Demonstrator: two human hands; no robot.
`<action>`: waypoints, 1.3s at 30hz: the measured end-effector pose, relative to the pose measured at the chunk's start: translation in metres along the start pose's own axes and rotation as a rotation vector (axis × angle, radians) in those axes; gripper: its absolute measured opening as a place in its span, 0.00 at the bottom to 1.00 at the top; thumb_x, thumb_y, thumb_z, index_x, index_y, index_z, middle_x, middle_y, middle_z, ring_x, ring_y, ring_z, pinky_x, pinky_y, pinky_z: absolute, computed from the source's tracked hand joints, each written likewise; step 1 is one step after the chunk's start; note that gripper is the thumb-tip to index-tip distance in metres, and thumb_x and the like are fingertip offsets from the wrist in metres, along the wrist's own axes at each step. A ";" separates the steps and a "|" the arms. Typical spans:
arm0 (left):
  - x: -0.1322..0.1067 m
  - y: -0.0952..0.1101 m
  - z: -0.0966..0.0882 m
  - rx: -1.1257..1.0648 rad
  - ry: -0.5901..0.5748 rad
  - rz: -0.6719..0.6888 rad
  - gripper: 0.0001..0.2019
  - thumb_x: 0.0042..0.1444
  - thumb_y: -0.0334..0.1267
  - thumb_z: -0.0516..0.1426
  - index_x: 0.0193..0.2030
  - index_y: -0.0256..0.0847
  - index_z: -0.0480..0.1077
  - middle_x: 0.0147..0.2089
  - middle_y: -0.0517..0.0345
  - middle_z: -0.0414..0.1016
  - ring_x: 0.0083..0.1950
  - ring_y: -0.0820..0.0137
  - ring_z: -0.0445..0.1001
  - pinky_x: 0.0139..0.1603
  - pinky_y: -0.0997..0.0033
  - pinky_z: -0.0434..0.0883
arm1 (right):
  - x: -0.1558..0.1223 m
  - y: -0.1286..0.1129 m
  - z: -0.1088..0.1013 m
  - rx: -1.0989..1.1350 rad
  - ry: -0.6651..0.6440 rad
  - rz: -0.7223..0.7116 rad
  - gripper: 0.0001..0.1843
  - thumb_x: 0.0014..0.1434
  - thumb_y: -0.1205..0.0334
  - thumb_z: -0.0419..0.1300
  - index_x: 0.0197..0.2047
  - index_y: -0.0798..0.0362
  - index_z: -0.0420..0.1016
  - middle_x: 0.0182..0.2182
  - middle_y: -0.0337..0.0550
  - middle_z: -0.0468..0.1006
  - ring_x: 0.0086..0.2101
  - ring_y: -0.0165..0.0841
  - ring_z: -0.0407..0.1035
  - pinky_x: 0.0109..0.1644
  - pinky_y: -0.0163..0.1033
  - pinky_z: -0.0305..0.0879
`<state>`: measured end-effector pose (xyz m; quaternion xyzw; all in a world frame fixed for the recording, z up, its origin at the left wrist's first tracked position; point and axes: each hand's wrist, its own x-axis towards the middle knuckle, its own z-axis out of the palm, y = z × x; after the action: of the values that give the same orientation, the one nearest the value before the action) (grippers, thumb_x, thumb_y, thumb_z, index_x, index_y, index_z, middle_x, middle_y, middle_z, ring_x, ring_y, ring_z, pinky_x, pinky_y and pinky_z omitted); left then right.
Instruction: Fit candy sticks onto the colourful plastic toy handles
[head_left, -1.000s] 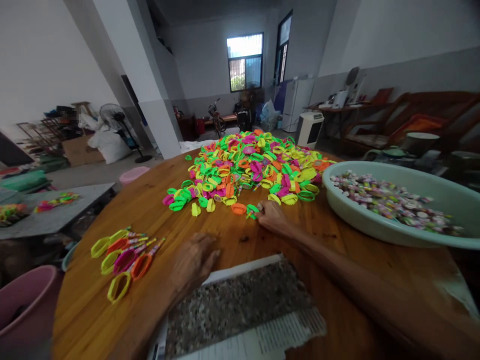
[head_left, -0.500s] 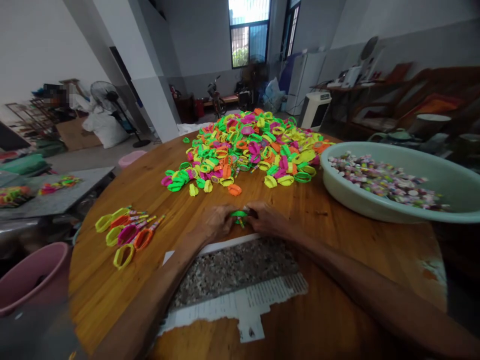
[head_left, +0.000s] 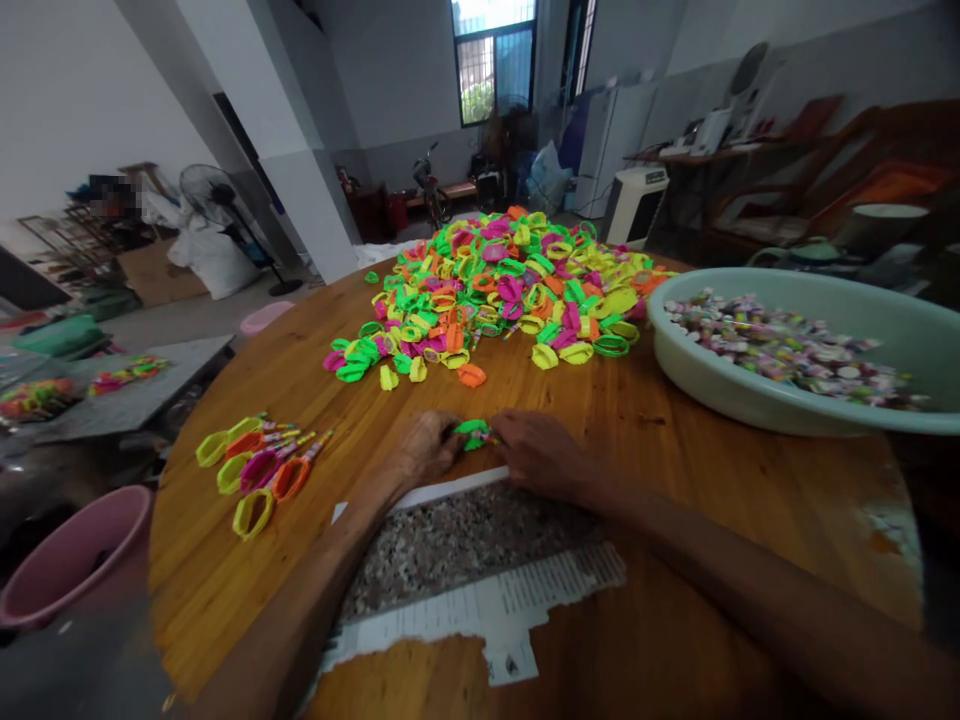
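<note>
Over the near middle of the round table, a bright green plastic loop (head_left: 472,434) is held between both hands. My left hand (head_left: 429,445) is closed on its left side. On the other side, my right hand (head_left: 536,450) pinches at the loop's right end, where a small multicoloured bit shows; the fingertips partly hide it. Just below the hands lies a speckled stone slab (head_left: 472,540) on torn printed paper (head_left: 510,655). To the left, several finished-looking loops with patterned stems (head_left: 262,468) lie in a group, in yellow, orange and magenta.
A large heap of neon plastic loops (head_left: 495,290) covers the table's far part. At right stands a pale green basin (head_left: 720,385) with many small wrapped-looking pieces. The wooden table (head_left: 360,420) has a round edge. A pink tub (head_left: 75,570) stands low at left, near a grey side table (head_left: 142,395).
My right hand has turned, its knuckles now more over the loop's right end. The green loop has shifted slightly left and lies more sideways. The camera view has moved a little.
</note>
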<state>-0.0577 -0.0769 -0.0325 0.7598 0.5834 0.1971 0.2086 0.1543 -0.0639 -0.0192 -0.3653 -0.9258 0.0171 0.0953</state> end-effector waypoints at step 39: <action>-0.085 0.015 0.010 0.075 0.171 0.513 0.10 0.65 0.30 0.53 0.48 0.35 0.73 0.54 0.45 0.76 0.54 0.61 0.76 0.54 0.57 0.77 | -0.061 -0.029 0.021 0.229 0.299 -0.213 0.09 0.68 0.67 0.52 0.37 0.55 0.72 0.34 0.45 0.72 0.34 0.35 0.63 0.37 0.41 0.56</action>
<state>-0.0609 -0.1639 -0.0376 0.8705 0.3942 0.2852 0.0736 0.1741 -0.1260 -0.0464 -0.2504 -0.9268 0.0577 0.2740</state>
